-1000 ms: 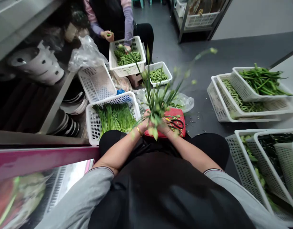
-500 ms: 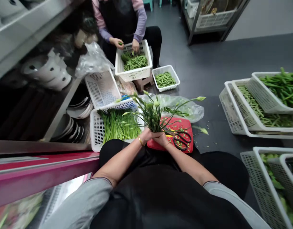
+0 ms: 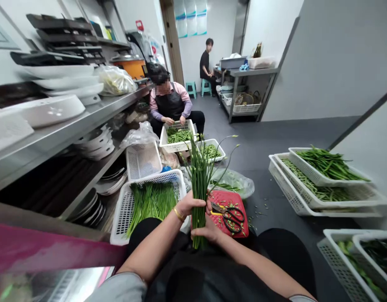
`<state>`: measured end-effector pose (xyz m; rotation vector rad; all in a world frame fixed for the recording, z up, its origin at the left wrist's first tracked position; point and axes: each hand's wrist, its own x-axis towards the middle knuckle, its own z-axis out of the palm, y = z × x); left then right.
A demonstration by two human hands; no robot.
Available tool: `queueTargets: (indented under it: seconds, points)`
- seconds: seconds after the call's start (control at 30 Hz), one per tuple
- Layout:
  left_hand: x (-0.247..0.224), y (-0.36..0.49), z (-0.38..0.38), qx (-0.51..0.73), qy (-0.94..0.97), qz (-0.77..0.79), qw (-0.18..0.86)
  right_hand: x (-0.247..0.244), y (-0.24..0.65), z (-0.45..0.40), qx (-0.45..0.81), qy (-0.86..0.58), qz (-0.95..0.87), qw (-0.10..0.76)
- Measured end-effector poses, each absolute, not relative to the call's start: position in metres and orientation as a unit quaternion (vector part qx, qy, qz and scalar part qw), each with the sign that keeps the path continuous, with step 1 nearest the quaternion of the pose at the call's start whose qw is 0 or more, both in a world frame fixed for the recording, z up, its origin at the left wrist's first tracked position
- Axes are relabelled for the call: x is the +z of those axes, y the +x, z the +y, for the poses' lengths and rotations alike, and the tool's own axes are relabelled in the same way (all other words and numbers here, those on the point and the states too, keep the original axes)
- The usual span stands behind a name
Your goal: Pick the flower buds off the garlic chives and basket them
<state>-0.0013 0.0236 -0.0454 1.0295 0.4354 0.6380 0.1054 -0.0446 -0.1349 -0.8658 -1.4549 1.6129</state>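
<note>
Leaning forward with its heads splayed half a second ago, the bunch of budded stalks (image 3: pixel 199 184) now stands upright, long stems showing. A steel shelf (image 3: pixel 95 115) runs along the left; three blue-banded posters (image 3: pixel 191 16) hang far beyond, any writing too small to read. Just left of the bunch, a white basket (image 3: pixel 120 222) holds more green stalks (image 3: pixel 152 201). A red board (image 3: pixel 226 196) sits to its right. The left hand (image 3: pixel 187 204) closes around the bunch's middle, the right hand (image 3: pixel 210 230) clamps lower down. Black-handled scissors (image 3: pixel 224 210) lie toward the board's right edge.
</note>
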Motion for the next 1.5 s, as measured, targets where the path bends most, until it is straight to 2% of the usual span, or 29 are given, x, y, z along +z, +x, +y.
queueTargets:
  seconds: [0.2, 0.33, 0.47, 0.63, 0.77, 0.83, 0.97, 1.13, 1.3, 1.5]
  points:
    - [-0.012, 0.022, 0.013, 0.398, 0.502, 0.304, 0.705, -0.115, 0.102, -0.051, 0.734, -0.292, -0.448, 0.418]
    - [0.002, 0.019, 0.015, 0.348, 0.497, 0.253, 0.753, -0.097, 0.11, -0.053, 0.768, -0.252, -0.411, 0.421]
    - [-0.01, 0.007, 0.007, 0.285, 0.489, 0.167, 0.807, -0.092, 0.106, -0.063, 0.804, -0.21, -0.405, 0.382]
    - [-0.027, 0.006, -0.007, 0.319, 0.477, 0.229, 0.786, -0.097, 0.098, -0.062, 0.806, -0.233, -0.434, 0.329]
    - [-0.026, 0.0, -0.005, 0.318, 0.514, 0.269, 0.75, -0.085, 0.129, -0.042, 0.759, -0.288, -0.489, 0.32]
    - [-0.024, -0.008, -0.002, 0.284, 0.546, 0.284, 0.735, -0.07, 0.162, -0.03, 0.726, -0.32, -0.497, 0.351]
    - [-0.024, -0.02, -0.001, 0.218, 0.578, 0.312, 0.722, -0.022, 0.229, -0.017, 0.589, -0.426, -0.488, 0.483]
    - [-0.02, -0.017, -0.004, 0.176, 0.615, 0.311, 0.703, 0.029, 0.26, -0.017, 0.478, -0.415, -0.447, 0.632]
    - [-0.021, -0.011, -0.005, 0.162, 0.615, 0.314, 0.705, 0.033, 0.266, -0.015, 0.46, -0.43, -0.415, 0.656]
    - [-0.032, -0.014, -0.007, 0.179, 0.552, 0.319, 0.75, 0.017, 0.267, -0.019, 0.53, -0.404, -0.35, 0.659]
